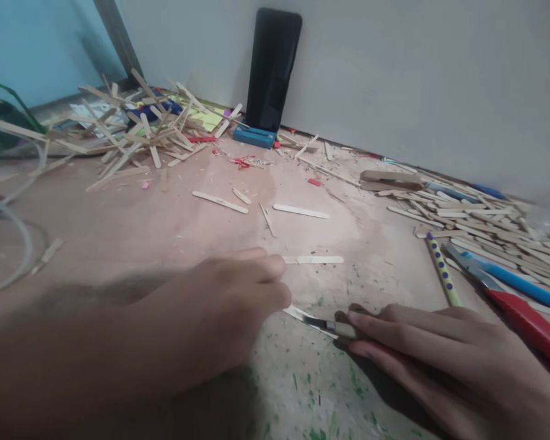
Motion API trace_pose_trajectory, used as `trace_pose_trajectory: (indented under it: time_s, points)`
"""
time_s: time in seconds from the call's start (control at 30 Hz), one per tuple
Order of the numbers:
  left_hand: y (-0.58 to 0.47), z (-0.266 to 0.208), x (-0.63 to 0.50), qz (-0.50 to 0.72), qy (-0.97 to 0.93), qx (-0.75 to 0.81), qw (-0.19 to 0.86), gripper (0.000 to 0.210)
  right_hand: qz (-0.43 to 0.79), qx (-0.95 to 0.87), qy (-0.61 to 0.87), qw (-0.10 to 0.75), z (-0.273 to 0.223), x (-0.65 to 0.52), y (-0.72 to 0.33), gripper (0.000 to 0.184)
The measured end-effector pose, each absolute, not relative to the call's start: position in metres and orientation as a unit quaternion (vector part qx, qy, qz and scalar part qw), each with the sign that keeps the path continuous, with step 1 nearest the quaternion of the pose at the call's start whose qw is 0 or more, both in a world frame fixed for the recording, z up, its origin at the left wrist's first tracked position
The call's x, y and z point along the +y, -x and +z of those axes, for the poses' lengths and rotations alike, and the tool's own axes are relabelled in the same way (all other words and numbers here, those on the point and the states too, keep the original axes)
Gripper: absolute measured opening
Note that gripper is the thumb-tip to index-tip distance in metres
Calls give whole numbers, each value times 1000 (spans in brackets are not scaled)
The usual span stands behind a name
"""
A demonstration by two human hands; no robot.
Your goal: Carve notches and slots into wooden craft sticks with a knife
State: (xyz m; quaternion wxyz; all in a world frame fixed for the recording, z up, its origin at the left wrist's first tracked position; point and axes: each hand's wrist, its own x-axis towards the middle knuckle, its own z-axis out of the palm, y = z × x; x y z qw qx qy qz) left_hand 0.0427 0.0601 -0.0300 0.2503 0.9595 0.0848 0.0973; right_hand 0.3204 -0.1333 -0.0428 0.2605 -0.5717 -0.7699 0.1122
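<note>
My left hand (242, 299) is closed, its thumb and finger pinching the left end of a thin wooden craft stick (294, 312). In my right hand (435, 354) is a small craft knife (343, 330), its handle gripped between thumb and fingers. The dark blade points left and lies along the craft stick, whose right end runs under the knife. Just beyond the left fingertips lies another craft stick (321, 260), its left end hidden behind the hand. Farther back on the table are a whole stick (301, 211), a second one (220, 202) and short cut pieces (241, 196).
A dark phone (275, 70) leans on the wall in a blue stand (255, 137). Craft sticks are heaped at back left (142, 131) and spread at right (476, 217). Red-handled pliers (527, 324), a blue pen (517, 281) and a dotted pencil (443, 269) lie near my right hand.
</note>
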Motion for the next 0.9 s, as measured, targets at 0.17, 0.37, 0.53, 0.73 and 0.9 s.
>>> trace_pose_trajectory:
  time_s: [0.17, 0.37, 0.53, 0.73, 0.9]
  points:
    - [-44, -31, 60, 135, -962, 73, 225, 40, 139, -799, 527, 254, -34, -123, -324, 27]
    - [-41, -32, 60, 160, -964, 66, 204, 42, 145, -800, 523, 256, -33, -119, -326, 27]
    - [-43, -29, 60, 162, -965, 64, 196, 42, 134, -807, 512, 261, -37, -116, -325, 23]
    - [-42, -30, 60, 154, -962, 65, 216, 40, 64, -823, 499, 265, -39, -113, -321, 22]
    - [-44, -30, 61, 159, -964, 68, 204, 42, 38, -830, 490, 262, -43, -112, -322, 23]
